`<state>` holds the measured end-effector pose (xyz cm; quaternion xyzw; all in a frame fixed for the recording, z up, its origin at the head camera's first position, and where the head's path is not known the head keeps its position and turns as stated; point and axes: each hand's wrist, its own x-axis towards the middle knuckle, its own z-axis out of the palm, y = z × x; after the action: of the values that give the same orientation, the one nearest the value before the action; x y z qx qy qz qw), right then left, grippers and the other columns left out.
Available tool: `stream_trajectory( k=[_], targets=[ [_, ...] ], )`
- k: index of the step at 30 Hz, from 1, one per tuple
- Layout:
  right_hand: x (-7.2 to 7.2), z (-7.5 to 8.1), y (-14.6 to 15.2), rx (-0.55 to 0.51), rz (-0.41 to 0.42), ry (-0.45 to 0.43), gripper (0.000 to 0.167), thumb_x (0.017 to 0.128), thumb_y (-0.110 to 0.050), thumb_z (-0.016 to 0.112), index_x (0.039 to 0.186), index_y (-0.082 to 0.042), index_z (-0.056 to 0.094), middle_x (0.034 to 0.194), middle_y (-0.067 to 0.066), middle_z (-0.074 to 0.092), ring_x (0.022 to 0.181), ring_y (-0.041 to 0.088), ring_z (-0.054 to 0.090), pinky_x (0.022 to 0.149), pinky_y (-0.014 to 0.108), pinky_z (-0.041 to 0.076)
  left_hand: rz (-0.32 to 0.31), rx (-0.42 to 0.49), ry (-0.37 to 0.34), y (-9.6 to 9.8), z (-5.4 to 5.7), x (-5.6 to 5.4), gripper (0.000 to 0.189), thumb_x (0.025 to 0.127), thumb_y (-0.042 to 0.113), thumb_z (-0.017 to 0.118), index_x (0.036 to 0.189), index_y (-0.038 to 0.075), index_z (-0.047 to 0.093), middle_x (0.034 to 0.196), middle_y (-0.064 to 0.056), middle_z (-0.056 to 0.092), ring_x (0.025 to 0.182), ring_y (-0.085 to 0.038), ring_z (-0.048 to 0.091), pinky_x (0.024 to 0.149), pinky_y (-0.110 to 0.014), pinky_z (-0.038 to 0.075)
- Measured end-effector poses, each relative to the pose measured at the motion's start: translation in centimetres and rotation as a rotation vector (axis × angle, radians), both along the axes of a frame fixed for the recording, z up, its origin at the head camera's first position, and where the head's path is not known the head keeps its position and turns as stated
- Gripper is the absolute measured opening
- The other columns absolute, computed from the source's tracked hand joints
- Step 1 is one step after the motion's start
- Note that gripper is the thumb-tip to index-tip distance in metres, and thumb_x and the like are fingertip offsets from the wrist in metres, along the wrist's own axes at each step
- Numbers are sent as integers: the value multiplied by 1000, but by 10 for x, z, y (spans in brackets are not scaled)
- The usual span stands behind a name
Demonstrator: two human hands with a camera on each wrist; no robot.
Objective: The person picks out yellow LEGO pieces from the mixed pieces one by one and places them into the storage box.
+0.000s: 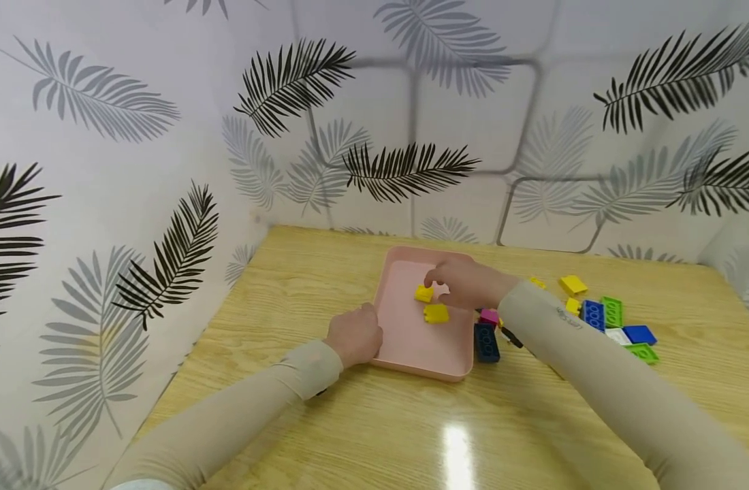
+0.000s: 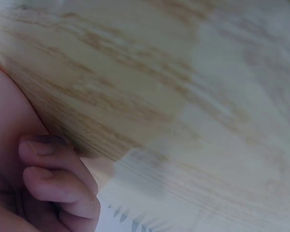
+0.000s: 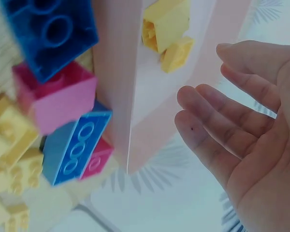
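Two small yellow plastic bricks point(image 1: 436, 314) lie in the pink rectangular tray point(image 1: 411, 344), its long axis twelve-to-six, around seven-to-eight o'clock from the nearer right hand point(image 1: 466, 282), fingers extended and empty, while the curled left hand point(image 1: 355, 334) grips the tray's eight-o'clock edge.

The right sleeve point(image 1: 613, 388) partly hides bricks point(image 1: 593, 316); the left wrist view cuts off the left hand point(image 2: 58, 188) and blurs the table point(image 2: 121, 77).
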<state>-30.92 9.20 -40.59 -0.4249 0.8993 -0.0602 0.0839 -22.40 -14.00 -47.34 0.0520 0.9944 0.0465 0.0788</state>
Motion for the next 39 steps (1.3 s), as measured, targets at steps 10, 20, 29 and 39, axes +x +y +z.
stream_trajectory(
  k=[10,20,29,39],
  targets=[
    [38,21,53,6,-106,22,30,93,-18,72,123,-14,69,122,7,68,94,19,67,88,41,56,8,7,4,2,0,-3,26,103,26,48,104,1,55,66,-4,56,54,-16,55,52,-36,50],
    [59,17,98,-5,-140,30,32,90,-17,76,122,-14,71,116,5,71,103,26,69,87,44,57,23,9,2,-5,-1,-4,26,102,25,46,106,0,55,68,-5,56,56,-17,55,51,-37,50],
    [65,-2,109,28,-204,-38,37,88,-18,79,124,-16,69,120,5,69,108,28,68,91,47,55,23,42,-4,-7,-4,-1,25,101,24,48,104,-1,54,67,-5,55,53,-17,52,48,-34,46],
    [72,-15,115,44,-271,-49,37,86,-12,80,120,-19,71,122,5,67,111,28,66,94,49,54,11,36,-19,2,-3,-1,30,102,25,48,111,-3,55,69,-6,56,56,-19,55,52,-36,48]
  ],
)
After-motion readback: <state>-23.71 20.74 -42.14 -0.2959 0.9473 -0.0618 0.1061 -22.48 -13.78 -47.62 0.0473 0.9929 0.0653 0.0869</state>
